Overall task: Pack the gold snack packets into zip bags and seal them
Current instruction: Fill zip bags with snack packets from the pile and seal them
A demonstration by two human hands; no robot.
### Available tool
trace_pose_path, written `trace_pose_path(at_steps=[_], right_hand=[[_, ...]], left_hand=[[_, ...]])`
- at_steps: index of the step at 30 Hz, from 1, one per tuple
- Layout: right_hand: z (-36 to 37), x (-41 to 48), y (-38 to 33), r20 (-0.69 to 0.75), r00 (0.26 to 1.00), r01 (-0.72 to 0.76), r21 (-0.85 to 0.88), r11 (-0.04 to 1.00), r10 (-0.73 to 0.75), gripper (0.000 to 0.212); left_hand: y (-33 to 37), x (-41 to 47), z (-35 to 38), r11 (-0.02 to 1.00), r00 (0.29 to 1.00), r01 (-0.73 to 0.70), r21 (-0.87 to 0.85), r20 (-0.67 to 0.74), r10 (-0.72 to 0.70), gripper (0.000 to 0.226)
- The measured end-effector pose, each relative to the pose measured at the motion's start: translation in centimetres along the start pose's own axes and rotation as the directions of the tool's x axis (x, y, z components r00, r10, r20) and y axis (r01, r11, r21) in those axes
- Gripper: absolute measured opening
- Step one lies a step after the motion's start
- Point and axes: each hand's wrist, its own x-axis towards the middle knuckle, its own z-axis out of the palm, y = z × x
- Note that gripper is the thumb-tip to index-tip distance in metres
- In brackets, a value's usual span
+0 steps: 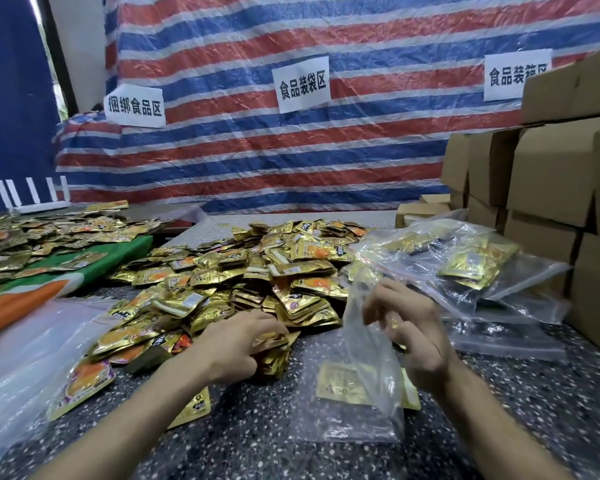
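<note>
Gold packets (257, 271) lie heaped mid-table. Your left hand (236, 344) curls round a small stack (274, 355) at the heap's near edge. Your right hand (409, 327) pinches the clear zip bag (364, 348); spread its mouth wide and slide the stack in flat. Blur smears your right fingertips, and the zip strip is hard to make out.

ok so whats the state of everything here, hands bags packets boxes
left hand, grips a stack of gold packets at the pile's near edge
right hand, holds the zip bag by its upper end
zip bag, upper end raised, gold packet low inside
pile of gold packets, loose on the table
filled zip bags, lying stacked at right, seal unclear
cardboard boxes, closed, stacked
</note>
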Motion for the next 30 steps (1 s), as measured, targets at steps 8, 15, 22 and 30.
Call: trace_pose_path(at_steps=[8, 15, 22, 30], right_hand=[[0.3, -0.3, 0.4, 0.004, 0.996, -0.086, -0.045, 0.995, 0.087, 0.027], [1.1, -0.2, -0.9, 0.09, 0.995, -0.047, -0.025, 0.999, 0.049, 0.013], [1.6, -0.3, -0.6, 0.088, 0.996, -0.028, -0.091, 0.995, 0.036, 0.012], [1.6, -0.4, -1.0, 0.025, 0.999, -0.025, -0.065, 0.998, 0.027, 0.015]], left_hand=[[-1.1, -2.0, -3.2, 0.86, 0.931, -0.097, -0.501, -0.352, -0.1, 0.032], [2.9, -4.5, -6.4, 0.546, 0.63, -0.413, -0.729, -0.662, -0.407, 0.022], [8.1, -5.6, -6.3, 0.586, 0.581, -0.475, -0.656, -0.734, -0.351, 0.011], [9.1, -2.9, -4.5, 0.764, 0.526, -0.303, -0.57, -0.768, -0.364, 0.026]])
